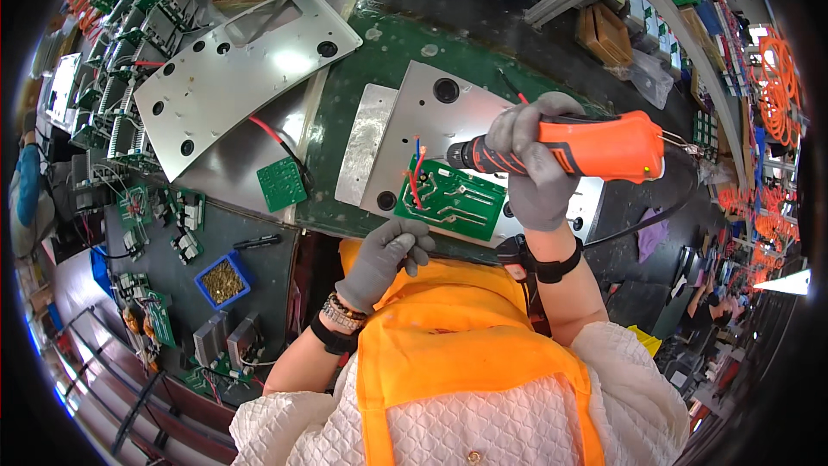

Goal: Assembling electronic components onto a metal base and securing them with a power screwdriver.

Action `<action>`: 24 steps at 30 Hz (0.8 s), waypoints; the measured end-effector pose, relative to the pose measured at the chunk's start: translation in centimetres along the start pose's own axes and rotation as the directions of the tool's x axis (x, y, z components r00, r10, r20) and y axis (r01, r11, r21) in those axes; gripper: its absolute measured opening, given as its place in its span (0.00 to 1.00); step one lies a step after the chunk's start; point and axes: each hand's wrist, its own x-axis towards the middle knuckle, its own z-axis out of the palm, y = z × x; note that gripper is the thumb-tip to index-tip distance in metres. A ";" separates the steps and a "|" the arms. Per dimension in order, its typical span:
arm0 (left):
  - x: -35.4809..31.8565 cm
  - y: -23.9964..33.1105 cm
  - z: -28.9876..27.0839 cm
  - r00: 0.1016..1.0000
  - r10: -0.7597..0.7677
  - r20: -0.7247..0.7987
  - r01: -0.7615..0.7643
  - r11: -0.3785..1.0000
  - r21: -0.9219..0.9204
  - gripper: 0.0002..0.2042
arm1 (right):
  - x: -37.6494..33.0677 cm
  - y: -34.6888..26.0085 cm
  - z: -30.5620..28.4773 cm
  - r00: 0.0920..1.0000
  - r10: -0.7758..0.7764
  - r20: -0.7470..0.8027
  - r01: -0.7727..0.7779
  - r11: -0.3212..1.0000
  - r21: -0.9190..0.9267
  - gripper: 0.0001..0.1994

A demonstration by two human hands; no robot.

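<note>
In a grey glove, my right hand [545,155] is wrapped round an orange and black electric screwdriver [604,145], held level with its chuck toward the left. The chuck is above a green circuit board [457,203] with red and blue wires, at the near edge of a silver metal plate [431,112] with round black feet. My left hand [388,261], gloved in grey too, is just short of the board's left corner, fingers curled together. Whatever they may pinch is too small to make out. Where the screwdriver's tip ends is hard to see.
Another silver plate [250,69] lies at the far left, a small green board [281,184] wired beneath it. A blue tray of small brass-coloured parts [222,281] and a black pen [258,242] are at the left. A black cable [642,224] trails right of my wrist.
</note>
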 end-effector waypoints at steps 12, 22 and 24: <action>-0.6 0.2 -1.5 1.000 0.004 -0.025 -0.003 0.998 0.061 0.11 | -0.4 1.3 1.7 0.953 -0.095 0.288 0.119 0.991 -0.068 0.20; 0.1 1.5 -0.9 0.997 0.046 -0.069 -0.042 0.998 0.050 0.09 | -0.9 -2.4 1.0 0.950 -0.194 0.244 0.187 0.981 0.052 0.19; 0.4 1.8 0.0 0.995 0.059 -0.075 -0.055 0.997 0.048 0.09 | -1.2 -3.7 0.5 0.943 -0.167 0.288 0.101 0.968 0.231 0.21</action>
